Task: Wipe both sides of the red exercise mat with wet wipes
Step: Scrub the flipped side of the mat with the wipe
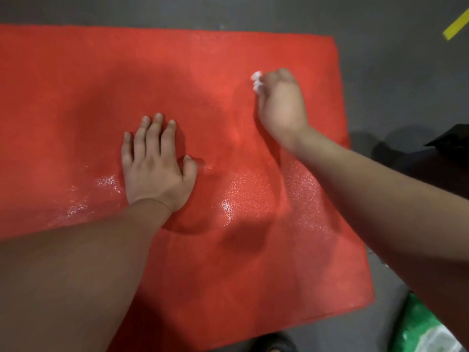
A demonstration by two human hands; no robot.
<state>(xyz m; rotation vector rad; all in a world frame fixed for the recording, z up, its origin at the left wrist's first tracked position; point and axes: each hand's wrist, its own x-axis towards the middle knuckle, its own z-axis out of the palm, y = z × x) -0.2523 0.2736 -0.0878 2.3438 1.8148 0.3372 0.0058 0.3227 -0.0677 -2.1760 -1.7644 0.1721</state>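
"While that wipe is down on the red exercise mat (76, 85), which step do you record?" asks the first onlooker.

"Wiping of the upward face, in progress. The right hand (281, 105) has its fingers curled round a bunched wet wipe (256, 81) and presses it to the mat near the far right corner. The left hand (154, 161) lies flat at about the middle, fingers straight and slightly spread, holding nothing; I judge it is pinning the mat."

"How far along?"

"Damp sheen shows across the near half, on either side of the left hand. The far left part looks dry. The underside I cannot see, so I count it as outstanding."

"Next move?"

"Firm strokes over the dry part, the flat hand steadying the mat; then it must be turned over."

"Surroundings?"

"The mat lies flat on a grey floor (406, 72), running out of view on the left. A yellow strip (456, 26) marks the floor at far right, and a green packet (418, 331) sits just off the near right corner."
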